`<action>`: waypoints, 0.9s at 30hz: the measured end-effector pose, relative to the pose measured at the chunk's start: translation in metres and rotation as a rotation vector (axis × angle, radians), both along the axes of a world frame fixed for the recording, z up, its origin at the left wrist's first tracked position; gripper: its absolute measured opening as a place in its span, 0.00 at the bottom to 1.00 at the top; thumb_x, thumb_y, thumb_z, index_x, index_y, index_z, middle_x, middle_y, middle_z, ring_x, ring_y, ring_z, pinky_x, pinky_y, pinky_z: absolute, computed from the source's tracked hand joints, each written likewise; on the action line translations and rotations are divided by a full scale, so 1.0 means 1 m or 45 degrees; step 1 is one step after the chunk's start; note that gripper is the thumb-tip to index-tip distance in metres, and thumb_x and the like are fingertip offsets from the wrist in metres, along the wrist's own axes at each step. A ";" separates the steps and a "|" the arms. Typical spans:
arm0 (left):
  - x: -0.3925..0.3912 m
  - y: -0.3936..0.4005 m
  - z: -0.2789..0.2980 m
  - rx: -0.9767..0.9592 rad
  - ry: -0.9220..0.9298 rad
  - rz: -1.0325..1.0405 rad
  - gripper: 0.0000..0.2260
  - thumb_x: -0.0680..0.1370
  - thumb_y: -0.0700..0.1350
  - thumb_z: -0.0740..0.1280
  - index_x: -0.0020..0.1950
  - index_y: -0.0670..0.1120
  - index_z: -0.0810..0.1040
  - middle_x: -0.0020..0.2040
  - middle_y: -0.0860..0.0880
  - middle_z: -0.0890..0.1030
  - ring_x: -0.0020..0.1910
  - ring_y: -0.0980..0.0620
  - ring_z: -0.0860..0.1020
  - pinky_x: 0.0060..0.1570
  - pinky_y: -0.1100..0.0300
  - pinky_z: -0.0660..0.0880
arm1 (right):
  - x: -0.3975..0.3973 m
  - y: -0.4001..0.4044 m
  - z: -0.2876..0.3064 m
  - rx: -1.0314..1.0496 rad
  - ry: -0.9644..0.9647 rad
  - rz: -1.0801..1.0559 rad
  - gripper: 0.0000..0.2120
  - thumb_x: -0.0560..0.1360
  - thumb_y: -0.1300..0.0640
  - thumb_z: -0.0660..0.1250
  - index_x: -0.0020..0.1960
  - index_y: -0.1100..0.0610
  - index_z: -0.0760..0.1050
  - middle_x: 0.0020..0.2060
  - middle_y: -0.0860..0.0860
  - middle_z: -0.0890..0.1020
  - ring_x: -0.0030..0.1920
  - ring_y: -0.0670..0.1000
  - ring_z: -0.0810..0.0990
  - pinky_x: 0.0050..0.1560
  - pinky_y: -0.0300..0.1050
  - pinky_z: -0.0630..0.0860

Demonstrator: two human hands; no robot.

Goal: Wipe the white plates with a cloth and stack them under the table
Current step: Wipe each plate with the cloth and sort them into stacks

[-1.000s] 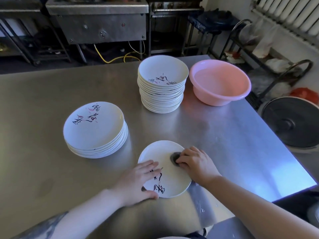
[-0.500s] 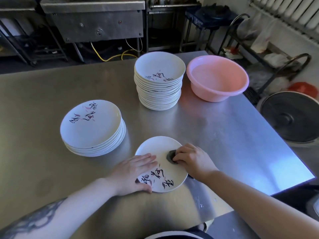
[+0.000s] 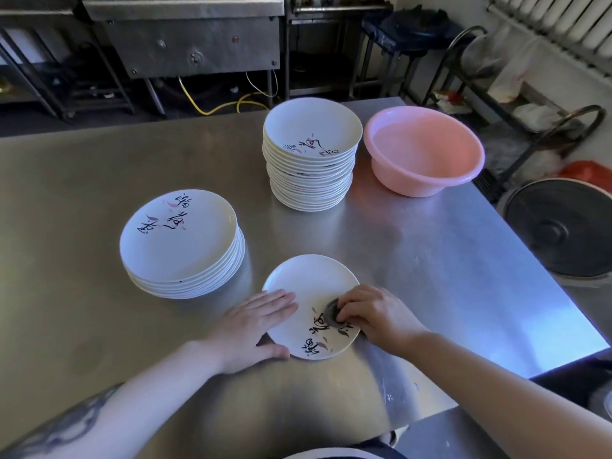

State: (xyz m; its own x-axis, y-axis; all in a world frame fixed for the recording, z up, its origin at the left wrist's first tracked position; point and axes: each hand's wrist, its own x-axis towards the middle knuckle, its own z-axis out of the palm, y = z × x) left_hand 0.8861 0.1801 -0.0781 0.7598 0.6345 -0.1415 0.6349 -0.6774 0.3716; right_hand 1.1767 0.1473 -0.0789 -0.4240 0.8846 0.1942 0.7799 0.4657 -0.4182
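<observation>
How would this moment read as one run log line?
step: wiping plate | left hand: flat on plate | right hand: holds cloth on plate | stacks: two on table

Brushed, dully gleaming metal is being shown by the table [image 3: 430, 260]; smooth glossy glaze by the white plates [image 3: 308, 286]; matt pink plastic by the basin [image 3: 420, 180].

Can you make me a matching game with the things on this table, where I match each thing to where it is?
Things:
1. tall stack of plates
2. pink bowl
3. cloth
4. short stack of plates

Places:
A. under the right hand
B. far right of the table
C. left of the single plate
D. beside the bowl

Pairs: 1-D, 2-B, 3-A, 4-C
</observation>
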 end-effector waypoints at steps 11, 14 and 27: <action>0.007 -0.019 -0.014 0.035 -0.103 0.146 0.37 0.76 0.73 0.50 0.76 0.51 0.65 0.77 0.57 0.61 0.76 0.60 0.56 0.74 0.65 0.45 | -0.043 -0.056 -0.013 0.186 -0.048 -0.043 0.07 0.76 0.48 0.66 0.48 0.48 0.80 0.49 0.42 0.80 0.47 0.49 0.78 0.45 0.43 0.77; 0.008 -0.015 -0.008 -0.031 -0.137 0.174 0.43 0.70 0.78 0.44 0.77 0.55 0.60 0.76 0.64 0.54 0.76 0.67 0.49 0.72 0.71 0.40 | -0.037 -0.050 -0.001 0.265 -0.049 0.002 0.05 0.79 0.53 0.63 0.46 0.47 0.77 0.45 0.42 0.80 0.43 0.48 0.79 0.35 0.42 0.76; 0.004 -0.016 -0.006 0.030 -0.140 0.118 0.38 0.75 0.73 0.44 0.70 0.51 0.76 0.72 0.57 0.70 0.72 0.60 0.66 0.72 0.70 0.48 | -0.033 -0.053 -0.006 0.200 -0.071 -0.009 0.14 0.69 0.41 0.72 0.49 0.48 0.81 0.49 0.41 0.80 0.49 0.48 0.79 0.47 0.42 0.75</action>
